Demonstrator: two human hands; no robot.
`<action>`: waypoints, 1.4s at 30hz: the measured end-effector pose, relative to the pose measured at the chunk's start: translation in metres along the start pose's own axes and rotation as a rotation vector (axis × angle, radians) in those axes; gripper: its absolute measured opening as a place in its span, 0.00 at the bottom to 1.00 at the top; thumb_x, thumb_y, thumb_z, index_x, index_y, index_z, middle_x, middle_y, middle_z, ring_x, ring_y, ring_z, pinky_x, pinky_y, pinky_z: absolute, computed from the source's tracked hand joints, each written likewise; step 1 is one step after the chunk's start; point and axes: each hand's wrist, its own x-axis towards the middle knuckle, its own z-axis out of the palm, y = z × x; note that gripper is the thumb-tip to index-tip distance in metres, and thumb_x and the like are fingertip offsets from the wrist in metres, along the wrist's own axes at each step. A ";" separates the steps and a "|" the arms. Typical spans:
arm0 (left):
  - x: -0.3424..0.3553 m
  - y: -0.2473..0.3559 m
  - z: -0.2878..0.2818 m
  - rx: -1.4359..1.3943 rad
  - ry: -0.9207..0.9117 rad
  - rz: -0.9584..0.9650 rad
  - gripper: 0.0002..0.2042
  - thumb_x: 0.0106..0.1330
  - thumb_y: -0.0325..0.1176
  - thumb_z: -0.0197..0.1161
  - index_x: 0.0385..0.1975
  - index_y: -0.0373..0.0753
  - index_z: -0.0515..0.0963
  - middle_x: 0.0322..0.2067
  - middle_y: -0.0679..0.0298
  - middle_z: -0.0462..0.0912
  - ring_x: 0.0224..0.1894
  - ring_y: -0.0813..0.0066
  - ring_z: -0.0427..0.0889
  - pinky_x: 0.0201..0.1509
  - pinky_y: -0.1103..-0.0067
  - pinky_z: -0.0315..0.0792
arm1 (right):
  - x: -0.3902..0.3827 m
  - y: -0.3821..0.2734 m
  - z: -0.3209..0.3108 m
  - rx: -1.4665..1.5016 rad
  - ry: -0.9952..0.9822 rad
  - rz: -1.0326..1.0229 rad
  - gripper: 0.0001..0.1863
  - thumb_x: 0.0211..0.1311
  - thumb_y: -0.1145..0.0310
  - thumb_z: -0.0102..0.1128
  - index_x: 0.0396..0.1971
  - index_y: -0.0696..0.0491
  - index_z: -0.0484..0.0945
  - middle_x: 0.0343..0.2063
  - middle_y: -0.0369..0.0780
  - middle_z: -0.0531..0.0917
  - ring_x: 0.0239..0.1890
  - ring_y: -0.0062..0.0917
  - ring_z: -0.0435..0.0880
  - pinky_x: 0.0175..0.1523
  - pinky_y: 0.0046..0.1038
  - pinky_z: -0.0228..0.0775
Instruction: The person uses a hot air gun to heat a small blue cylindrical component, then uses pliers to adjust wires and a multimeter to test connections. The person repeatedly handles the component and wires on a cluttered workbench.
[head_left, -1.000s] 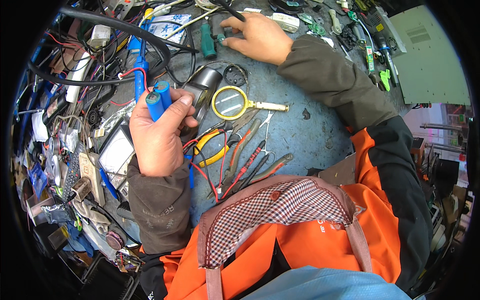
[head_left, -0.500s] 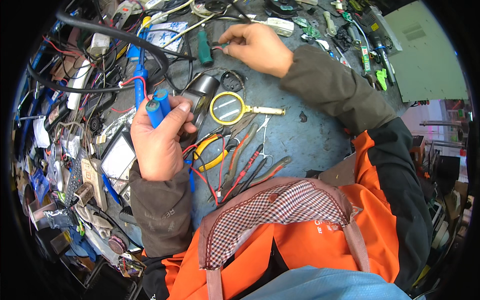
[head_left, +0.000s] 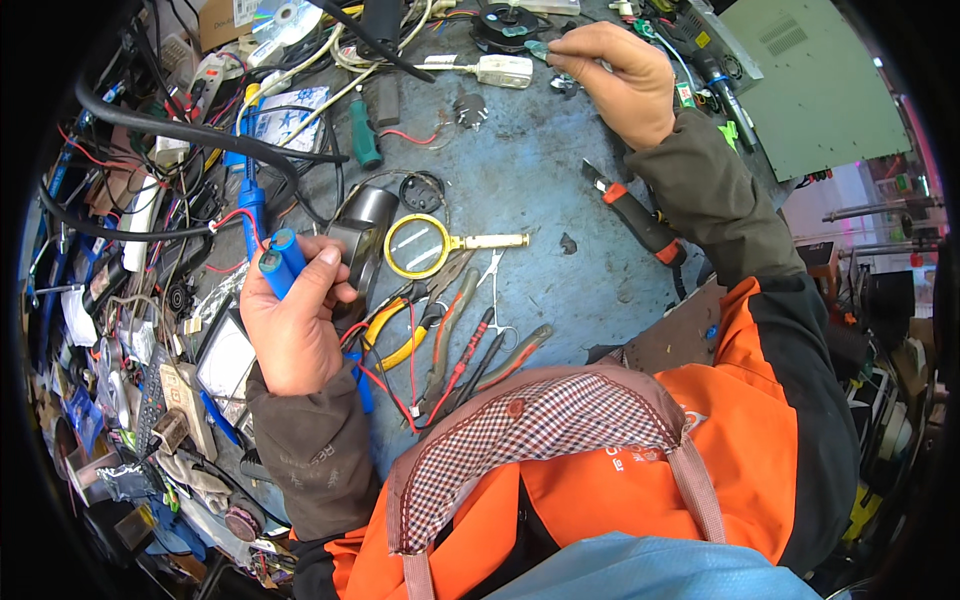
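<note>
My left hand (head_left: 297, 335) is closed around a pair of blue cylindrical battery cells (head_left: 284, 262), their ends facing up. A red wire (head_left: 232, 216) runs near them. At the far side of the bench, my right hand (head_left: 625, 82) pinches a small, thin, greenish piece (head_left: 537, 49) between thumb and fingertips; its exact kind is unclear. Beside my left hand lie a dark rounded device (head_left: 362, 225) and a yellow-rimmed magnifying glass (head_left: 417, 246). Nearer my body are yellow-handled pliers (head_left: 405, 340) and red and black test probes (head_left: 468, 365).
A red-and-black utility knife (head_left: 640, 222) lies below my right forearm. A green-handled screwdriver (head_left: 364, 132), a white plug (head_left: 504, 71) and a black spool (head_left: 505, 28) sit toward the back. Thick black cable (head_left: 190, 122) arches over clutter at left. A pale metal panel (head_left: 815, 85) stands at right.
My right hand has moved right, from beside the screwdriver to the small green pieces, and now pinches one. The utility knife has come into sight. My left hand still holds the cells.
</note>
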 end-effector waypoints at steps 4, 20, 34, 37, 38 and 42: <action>0.001 -0.002 -0.003 0.020 -0.021 0.007 0.09 0.69 0.21 0.70 0.45 0.34 0.80 0.41 0.57 0.88 0.35 0.75 0.85 0.34 0.79 0.80 | 0.011 0.001 -0.015 -0.224 -0.037 -0.324 0.10 0.63 0.83 0.73 0.43 0.58 0.89 0.42 0.44 0.90 0.41 0.32 0.91 0.47 0.27 0.84; 0.000 0.001 0.000 0.010 -0.007 0.000 0.09 0.68 0.21 0.71 0.43 0.36 0.79 0.39 0.57 0.87 0.34 0.75 0.85 0.32 0.80 0.80 | 0.023 0.126 0.030 0.390 0.241 0.921 0.05 0.59 0.80 0.71 0.35 0.61 0.85 0.26 0.41 0.87 0.25 0.24 0.85 0.31 0.27 0.77; 0.000 0.001 0.001 0.015 -0.016 -0.001 0.08 0.68 0.21 0.71 0.42 0.36 0.79 0.39 0.57 0.87 0.34 0.75 0.85 0.33 0.80 0.80 | 0.022 0.137 0.041 0.371 0.218 0.966 0.09 0.56 0.85 0.65 0.38 0.59 0.85 0.28 0.41 0.86 0.28 0.26 0.84 0.35 0.29 0.79; 0.000 0.001 0.001 0.020 -0.015 0.002 0.08 0.68 0.21 0.71 0.42 0.36 0.79 0.39 0.57 0.87 0.34 0.75 0.85 0.33 0.80 0.80 | 0.023 0.135 0.042 0.365 0.245 0.952 0.09 0.58 0.84 0.65 0.37 0.59 0.85 0.28 0.41 0.86 0.28 0.26 0.84 0.34 0.28 0.78; 0.000 0.001 0.001 0.021 -0.014 0.002 0.08 0.68 0.21 0.71 0.42 0.36 0.79 0.39 0.57 0.87 0.34 0.75 0.85 0.33 0.80 0.80 | 0.022 0.136 0.042 0.357 0.249 0.952 0.08 0.58 0.84 0.64 0.37 0.60 0.85 0.28 0.41 0.86 0.27 0.26 0.84 0.34 0.28 0.78; 0.000 0.002 0.002 0.024 -0.008 0.001 0.09 0.68 0.21 0.71 0.43 0.36 0.79 0.39 0.58 0.87 0.33 0.76 0.85 0.33 0.80 0.80 | 0.020 0.142 0.044 0.371 0.273 0.950 0.07 0.60 0.83 0.64 0.37 0.60 0.85 0.27 0.41 0.86 0.26 0.25 0.84 0.32 0.27 0.77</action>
